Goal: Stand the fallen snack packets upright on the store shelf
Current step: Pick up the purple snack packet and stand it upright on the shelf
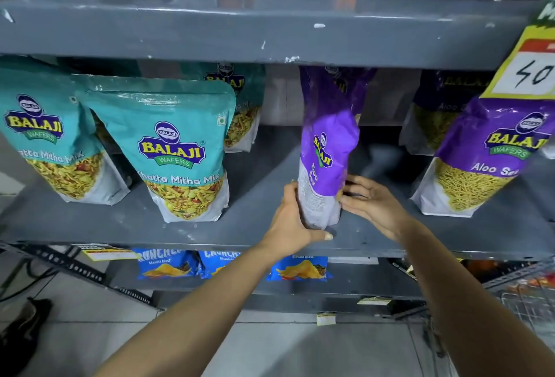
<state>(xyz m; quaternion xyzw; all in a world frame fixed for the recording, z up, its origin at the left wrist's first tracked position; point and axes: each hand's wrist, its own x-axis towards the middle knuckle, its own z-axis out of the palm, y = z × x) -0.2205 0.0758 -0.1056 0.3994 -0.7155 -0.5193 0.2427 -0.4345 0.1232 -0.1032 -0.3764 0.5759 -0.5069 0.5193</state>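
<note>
A purple Aloo Sev packet (pixel 326 148) stands upright, turned edge-on, in the middle of the grey shelf (pixel 255 226). My left hand (pixel 291 220) grips its lower left side and base. My right hand (pixel 371 205) presses against its lower right side, fingers curled around it. Two more purple Aloo Sev packets stand to the right, one in front (pixel 477 160) and one behind (pixel 435 118). Teal Khatta Mitha Mix packets stand at the left: one in front (pixel 180 151), one at the far left (pixel 45 136), one at the back (pixel 240 106).
The shelf above (pixel 270 22) overhangs the packet tops. A yellow price tag (pixel 534 70) hangs at the upper right. Blue chip packets (pixel 297 268) sit on the lower shelf. A wire basket (pixel 528 301) is at the lower right, tiled floor below.
</note>
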